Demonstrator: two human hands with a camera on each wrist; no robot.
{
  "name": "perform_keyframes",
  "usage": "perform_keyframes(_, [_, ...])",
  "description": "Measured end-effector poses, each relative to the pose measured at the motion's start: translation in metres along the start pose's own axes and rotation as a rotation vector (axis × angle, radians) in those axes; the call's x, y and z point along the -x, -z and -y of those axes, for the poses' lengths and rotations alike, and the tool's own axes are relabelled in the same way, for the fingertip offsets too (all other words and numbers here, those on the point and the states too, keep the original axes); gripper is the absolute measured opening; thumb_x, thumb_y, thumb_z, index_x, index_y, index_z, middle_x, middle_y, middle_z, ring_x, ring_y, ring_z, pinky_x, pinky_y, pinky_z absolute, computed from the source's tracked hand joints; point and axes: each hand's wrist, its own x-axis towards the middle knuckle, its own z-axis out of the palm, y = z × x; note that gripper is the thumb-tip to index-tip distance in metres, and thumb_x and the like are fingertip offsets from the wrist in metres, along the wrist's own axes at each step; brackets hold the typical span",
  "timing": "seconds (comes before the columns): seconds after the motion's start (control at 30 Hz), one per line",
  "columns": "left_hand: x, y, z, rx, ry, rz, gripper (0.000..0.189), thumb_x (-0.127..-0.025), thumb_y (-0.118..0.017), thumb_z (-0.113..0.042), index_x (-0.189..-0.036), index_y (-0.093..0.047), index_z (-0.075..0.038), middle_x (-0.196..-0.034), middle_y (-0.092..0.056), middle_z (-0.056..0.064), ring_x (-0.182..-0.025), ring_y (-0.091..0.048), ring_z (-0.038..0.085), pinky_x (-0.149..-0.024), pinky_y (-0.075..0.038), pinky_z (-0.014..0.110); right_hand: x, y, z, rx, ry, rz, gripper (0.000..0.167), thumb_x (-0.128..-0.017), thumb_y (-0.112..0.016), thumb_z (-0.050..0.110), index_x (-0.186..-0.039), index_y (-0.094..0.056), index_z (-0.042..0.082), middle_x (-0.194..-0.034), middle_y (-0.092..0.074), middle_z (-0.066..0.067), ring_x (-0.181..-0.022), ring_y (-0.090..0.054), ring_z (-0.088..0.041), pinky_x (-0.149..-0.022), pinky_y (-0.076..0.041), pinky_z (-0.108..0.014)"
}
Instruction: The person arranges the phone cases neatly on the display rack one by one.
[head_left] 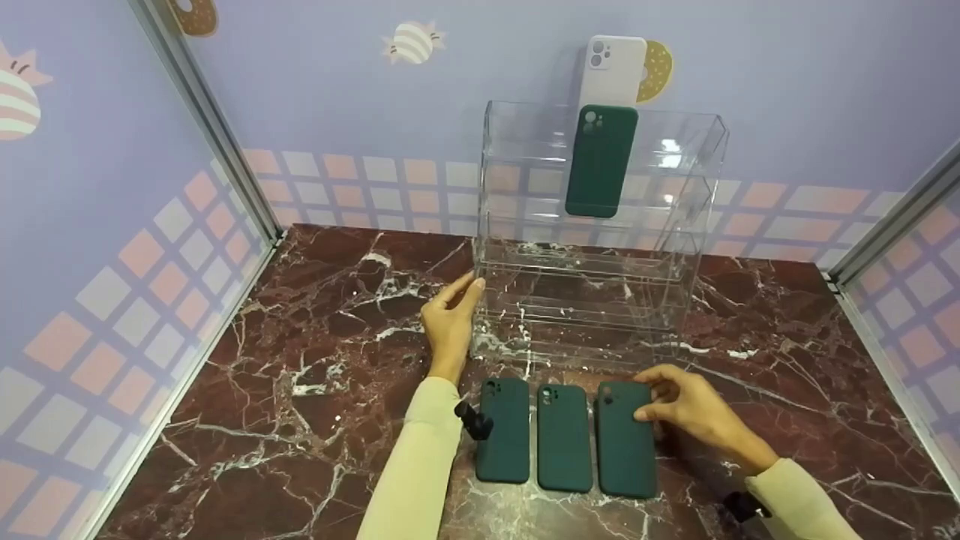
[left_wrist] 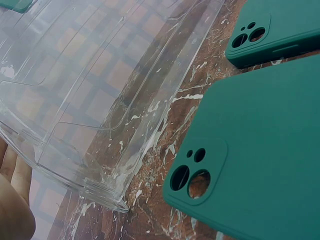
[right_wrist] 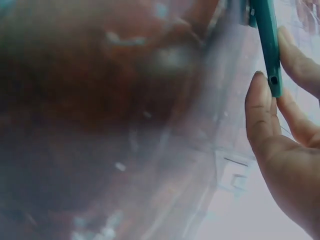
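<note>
Resting with fingers loosely extended, the left hand (head_left: 450, 322) is touching a clear rack (head_left: 585, 266) on its left side.
Two green cases (head_left: 506, 435) are lying in front; at right, a third case (head_left: 628, 454) is being pinched by the right hand's (head_left: 694, 409) thumb and fingers.

lilac walls (head_left: 315, 82), pink and white squares (head_left: 420, 172) below; red marbled tabletop (head_left: 352, 337).

Red-brown marbled tabletop (head_left: 262, 420): clear tiered rack (head_left: 592, 266), two green phone cases (head_left: 564, 442)
</note>
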Motion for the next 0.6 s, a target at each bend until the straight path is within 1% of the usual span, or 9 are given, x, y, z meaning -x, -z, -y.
perform_keyframes(0.07, [0.0, 0.0, 0.0, -0.002, -0.002, 0.003, 0.024, -0.093, -0.086, -0.015, -0.114, -0.083, -0.005, -0.102, -0.081, 0.009, -0.086, -0.074, 0.015, -0.077, -0.057, 0.026, 0.0, 0.004, 0.004, 0.022, -0.004, -0.048, 0.048, -0.084, -0.091, 0.01, -0.124, -0.07, -0.003, -0.102, -0.071, -0.009, -0.089, -0.067, -0.018, -0.076, -0.057, -0.028])
perform_keyframes(0.13, [0.0, 0.0, 0.0, 0.0, -0.003, 0.006, 0.024, -0.093, -0.085, -0.014, -0.114, -0.083, -0.004, -0.102, -0.081, 0.009, -0.087, -0.075, 0.015, -0.079, -0.059, 0.031, -0.001, 0.007, 0.009, 0.034, -0.003, -0.088, 0.045, -0.084, -0.091, 0.009, -0.123, -0.071, -0.001, -0.1, -0.072, -0.007, -0.087, -0.068, -0.017, -0.075, -0.058, -0.027])
perform_keyframes(0.23, [0.0, 0.001, -0.001, -0.004, -0.002, 0.007, 0.024, -0.093, -0.086, -0.015, -0.115, -0.083, -0.005, -0.103, -0.081, 0.008, -0.087, -0.075, 0.015, -0.08, -0.06, 0.034, 0.0, 0.01, 0.015, 0.041, 0.024, -0.143, 0.04, -0.085, -0.09, 0.008, -0.121, -0.073, 0.001, -0.099, -0.074, -0.007, -0.085, -0.07, -0.014, -0.074, -0.058, -0.027])
perform_keyframes(0.43, [0.0, 0.001, -0.001, -0.004, -0.015, 0.004, 0.024, -0.092, -0.085, -0.013, -0.115, -0.083, -0.003, -0.102, -0.08, 0.009, -0.084, -0.072, 0.013, -0.075, -0.056, 0.023, 0.001, 0.014, 0.026, 0.006, 0.107, -0.193, 0.029, -0.091, -0.083, 0.003, -0.118, -0.076, 0.0, -0.103, -0.077, -0.009, -0.084, -0.074, -0.011, -0.071, -0.059, -0.024])
perform_keyframes(0.6, [0.0, 0.0, 0.001, 0.006, -0.015, 0.004, 0.024, -0.092, -0.085, -0.012, -0.114, -0.083, -0.003, -0.103, -0.08, 0.011, -0.084, -0.072, 0.013, -0.075, -0.055, 0.023, -0.003, 0.021, 0.035, 0.01, 0.174, -0.234, 0.025, -0.091, -0.08, -0.002, -0.116, -0.078, 0.001, -0.1, -0.078, -0.012, -0.078, -0.073, -0.012, -0.065, -0.057, -0.023])
